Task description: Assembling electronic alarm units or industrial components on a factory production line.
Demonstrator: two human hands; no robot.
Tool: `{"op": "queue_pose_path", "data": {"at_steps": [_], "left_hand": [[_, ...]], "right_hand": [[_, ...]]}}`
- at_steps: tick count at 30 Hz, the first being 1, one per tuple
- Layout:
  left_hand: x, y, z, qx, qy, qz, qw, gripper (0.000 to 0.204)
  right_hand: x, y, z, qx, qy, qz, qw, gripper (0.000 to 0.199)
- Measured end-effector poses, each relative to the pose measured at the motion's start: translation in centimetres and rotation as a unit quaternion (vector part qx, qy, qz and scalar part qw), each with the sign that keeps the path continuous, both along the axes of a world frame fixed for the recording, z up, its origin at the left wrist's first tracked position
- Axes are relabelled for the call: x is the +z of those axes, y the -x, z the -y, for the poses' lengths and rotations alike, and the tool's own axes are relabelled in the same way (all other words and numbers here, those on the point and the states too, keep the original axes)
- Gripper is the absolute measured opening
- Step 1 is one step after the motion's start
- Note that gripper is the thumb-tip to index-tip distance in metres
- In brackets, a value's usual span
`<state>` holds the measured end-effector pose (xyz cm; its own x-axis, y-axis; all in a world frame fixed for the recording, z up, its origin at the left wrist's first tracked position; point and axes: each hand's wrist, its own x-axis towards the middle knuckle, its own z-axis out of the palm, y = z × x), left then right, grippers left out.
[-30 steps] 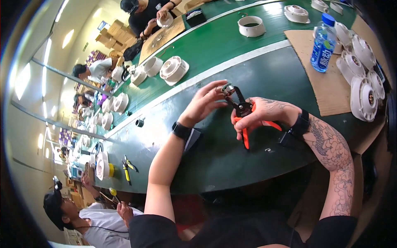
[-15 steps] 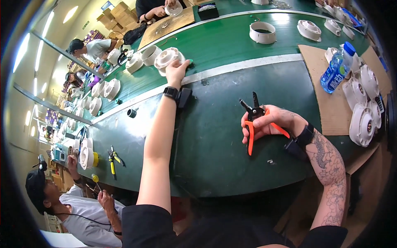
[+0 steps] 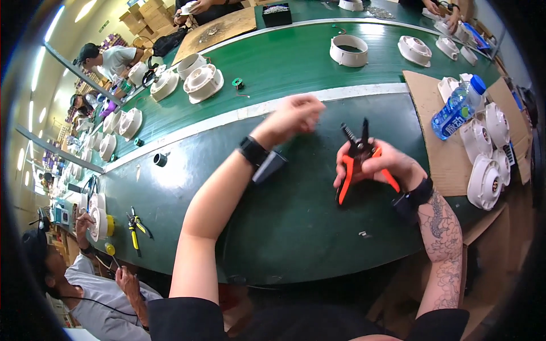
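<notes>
My right hand [image 3: 375, 165] grips a pair of wire strippers [image 3: 361, 150] with orange handles and dark jaws, which point up and stand apart. Over the near green table, just short of the pale strip, my left hand [image 3: 293, 119] is smeared by motion. Its fingers look curled, but I cannot tell whether anything is between them. Up and to its left, a round white housing [image 3: 203, 83] rests on the green belt [image 3: 273, 62]. A small green part with thin wires [image 3: 238, 83] lies beside that housing, apart from my hand.
On cardboard [image 3: 446, 165] at right stand a blue-capped bottle [image 3: 458, 108] and several white housings [image 3: 483, 182]. A white ring [image 3: 348, 51] sits on the belt. Yellow-handled pliers [image 3: 135, 230] and a black ring [image 3: 160, 159] lie left. A co-worker [image 3: 108, 284] holds a screwdriver at lower left.
My left hand has let go of the white housing and come right and nearer, toward the wire strippers. My right hand still holds the strippers. The whole view has shifted slightly.
</notes>
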<state>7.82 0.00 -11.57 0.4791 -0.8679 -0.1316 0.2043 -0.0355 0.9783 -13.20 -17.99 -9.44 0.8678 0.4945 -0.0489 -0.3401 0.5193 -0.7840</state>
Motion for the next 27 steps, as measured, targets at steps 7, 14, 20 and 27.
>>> {"op": "queue_pose_path", "data": {"at_steps": [7,14,20,27], "left_hand": [[-0.8,3.3,1.8,-0.042,-0.038,0.179,0.982,0.021],[-1.3,3.1,1.1,-0.035,-0.035,0.215,0.975,0.02],[-1.7,3.2,2.4,-0.045,0.0,0.293,0.955,0.019],[-1.5,3.5,1.1,-0.025,0.006,0.282,0.959,0.018]], "right_hand": [[-1.6,-0.7,3.2,-0.12,0.029,-0.064,0.99,0.043],[-1.3,-1.1,2.3,-0.116,0.021,-0.074,0.99,0.028],[-1.3,-0.2,2.8,-0.143,0.029,-0.066,0.987,0.03],[-1.0,-0.6,1.8,-0.153,0.06,-0.069,0.984,0.033]]}}
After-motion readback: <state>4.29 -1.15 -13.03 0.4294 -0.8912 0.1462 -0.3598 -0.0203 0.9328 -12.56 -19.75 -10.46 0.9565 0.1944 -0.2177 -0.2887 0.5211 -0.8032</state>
